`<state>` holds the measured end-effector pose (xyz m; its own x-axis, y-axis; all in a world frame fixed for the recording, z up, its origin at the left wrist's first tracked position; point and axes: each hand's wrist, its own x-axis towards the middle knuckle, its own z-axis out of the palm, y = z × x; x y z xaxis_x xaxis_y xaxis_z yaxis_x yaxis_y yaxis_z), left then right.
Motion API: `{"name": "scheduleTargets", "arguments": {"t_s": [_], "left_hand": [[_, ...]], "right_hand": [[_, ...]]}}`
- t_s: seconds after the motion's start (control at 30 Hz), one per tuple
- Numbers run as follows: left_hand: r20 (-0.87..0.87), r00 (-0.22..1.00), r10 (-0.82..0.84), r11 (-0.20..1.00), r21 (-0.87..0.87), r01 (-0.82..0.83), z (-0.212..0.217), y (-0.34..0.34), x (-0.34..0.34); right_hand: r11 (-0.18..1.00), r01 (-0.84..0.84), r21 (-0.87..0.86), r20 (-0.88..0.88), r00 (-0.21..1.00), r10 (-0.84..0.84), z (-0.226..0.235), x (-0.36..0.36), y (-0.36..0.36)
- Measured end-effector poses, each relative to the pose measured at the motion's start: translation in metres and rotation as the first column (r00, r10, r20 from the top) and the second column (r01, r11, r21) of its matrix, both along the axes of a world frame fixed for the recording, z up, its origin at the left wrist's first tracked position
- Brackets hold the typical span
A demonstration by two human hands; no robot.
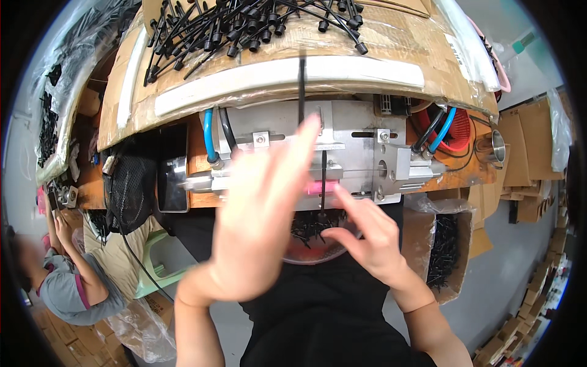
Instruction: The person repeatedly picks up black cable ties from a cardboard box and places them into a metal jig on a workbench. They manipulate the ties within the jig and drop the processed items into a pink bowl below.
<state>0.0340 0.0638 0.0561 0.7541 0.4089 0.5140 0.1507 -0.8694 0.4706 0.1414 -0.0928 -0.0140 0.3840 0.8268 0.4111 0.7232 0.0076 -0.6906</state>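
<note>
My left hand (260,214) is smeared by motion in front of the metal fixture (358,162). A slim black rod (301,92), also blurred, runs up from its fingertips and appears pinched there. My right hand (373,238) is at the fixture's near edge, with thumb and index finger apart. Its index fingertip is beside a pink piece (322,187). A second black rod (323,177) sits in the middle of the fixture, in front of the pink piece. Below it, a bowl (312,254) with small black parts is partly hidden by my hands.
Many black rods with thick ends (244,27) lie on a cardboard-covered shelf (391,46) beyond the fixture. Air cylinders with blue hoses (209,134) flank it. A carton of black parts (443,254) stands right, a red basket (454,131) behind. Another person (82,278) sits left.
</note>
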Motion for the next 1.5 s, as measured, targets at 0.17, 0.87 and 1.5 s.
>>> {"name": "scheduleTargets", "arguments": {"t_s": [0.17,0.87,1.5], "left_hand": [[-0.252,0.968,0.018,1.000,0.007,-0.017,-0.059,-0.063,-0.027],[-0.105,0.986,-0.130,0.972,0.184,0.148,0.034,0.084,0.147],[0.153,0.986,-0.060,0.857,-0.499,0.130,0.080,0.149,0.050]], "right_hand": [[0.988,0.155,0.001,-0.112,0.982,-0.153,0.015,0.006,-0.015],[0.987,-0.034,0.159,0.625,0.777,-0.074,0.108,0.168,0.119],[0.950,-0.203,-0.237,0.447,0.845,0.293,0.131,0.177,0.154]]}}
